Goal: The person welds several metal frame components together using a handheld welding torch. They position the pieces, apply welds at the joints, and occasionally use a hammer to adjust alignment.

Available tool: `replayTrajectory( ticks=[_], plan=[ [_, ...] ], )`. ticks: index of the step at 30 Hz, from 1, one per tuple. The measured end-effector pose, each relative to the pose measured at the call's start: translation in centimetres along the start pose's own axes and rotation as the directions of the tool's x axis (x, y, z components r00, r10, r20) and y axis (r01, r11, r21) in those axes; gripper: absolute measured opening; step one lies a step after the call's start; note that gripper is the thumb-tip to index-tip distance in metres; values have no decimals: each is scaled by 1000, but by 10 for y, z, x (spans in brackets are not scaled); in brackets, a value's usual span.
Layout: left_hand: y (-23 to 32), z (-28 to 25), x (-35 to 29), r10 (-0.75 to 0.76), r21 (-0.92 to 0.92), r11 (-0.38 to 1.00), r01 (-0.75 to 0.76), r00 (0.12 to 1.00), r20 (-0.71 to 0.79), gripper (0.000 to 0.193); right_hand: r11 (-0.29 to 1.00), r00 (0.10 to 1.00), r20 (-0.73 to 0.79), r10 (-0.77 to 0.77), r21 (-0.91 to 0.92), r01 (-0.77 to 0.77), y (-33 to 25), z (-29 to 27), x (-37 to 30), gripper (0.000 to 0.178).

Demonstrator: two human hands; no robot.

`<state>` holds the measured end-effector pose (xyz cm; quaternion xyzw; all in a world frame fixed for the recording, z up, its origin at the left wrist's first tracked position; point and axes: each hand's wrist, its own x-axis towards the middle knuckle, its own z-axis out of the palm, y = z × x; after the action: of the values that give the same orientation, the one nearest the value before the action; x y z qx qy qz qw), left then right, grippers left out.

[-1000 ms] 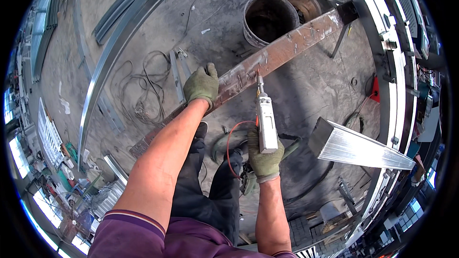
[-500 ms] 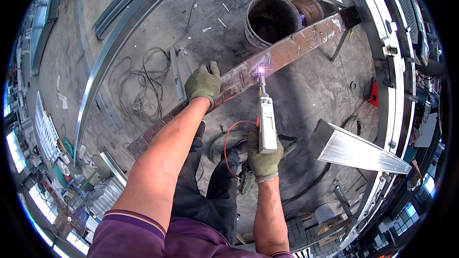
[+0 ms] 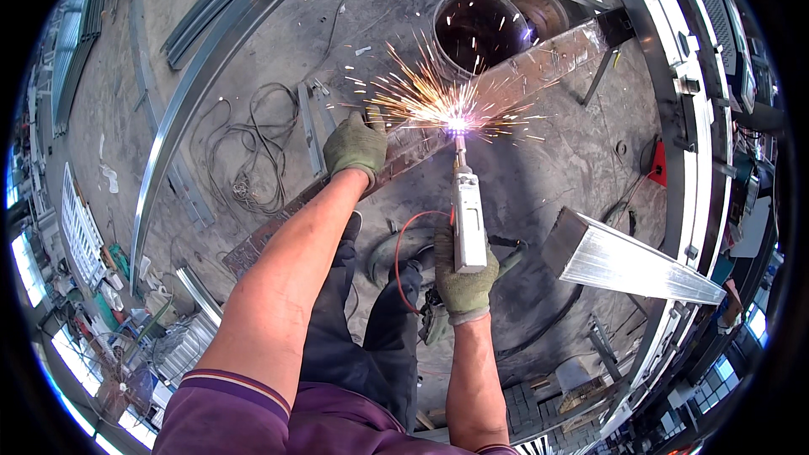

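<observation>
On head cam my gloved R hand [image 3: 465,292] is wrapped round the torch [image 3: 469,223], tip right at the beam [image 3: 556,59], and there go the sparks [image 3: 456,118], spraying wide off its mid-section! L hand [image 3: 354,150], gloved too, is down at the beam, left of the sparks; fingers part hidden, can't tell if it's clenched or just resting. Progress? I'd call it mid-burn at this one spot; glare hides what's done there, so what's left I can't say. Containers: big bucket [image 3: 463,15] just beyond the beam, dark inside, can't make out contents; small bucket [image 3: 546,8] beside it, to the R, brownish inside, contents unclear too. Cable [image 3: 263,156] loops beyond the beam's L half; box tube [image 3: 632,265] this side, far R.
</observation>
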<state>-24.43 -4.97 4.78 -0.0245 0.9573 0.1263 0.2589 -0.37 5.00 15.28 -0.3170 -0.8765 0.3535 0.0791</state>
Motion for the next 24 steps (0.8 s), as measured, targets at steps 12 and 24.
replayTrajectory(
  ticks=[12,24],
  plan=[
    [1,-3,-1,-23,7,1000,23,1000,0,67,995,996,-25,-81,48,82,2,-13,-7,19],
    [4,-5,-3,-25,23,999,25,1000,13,63,997,998,-8,-61,42,61,24,1,-8,24]
  ],
)
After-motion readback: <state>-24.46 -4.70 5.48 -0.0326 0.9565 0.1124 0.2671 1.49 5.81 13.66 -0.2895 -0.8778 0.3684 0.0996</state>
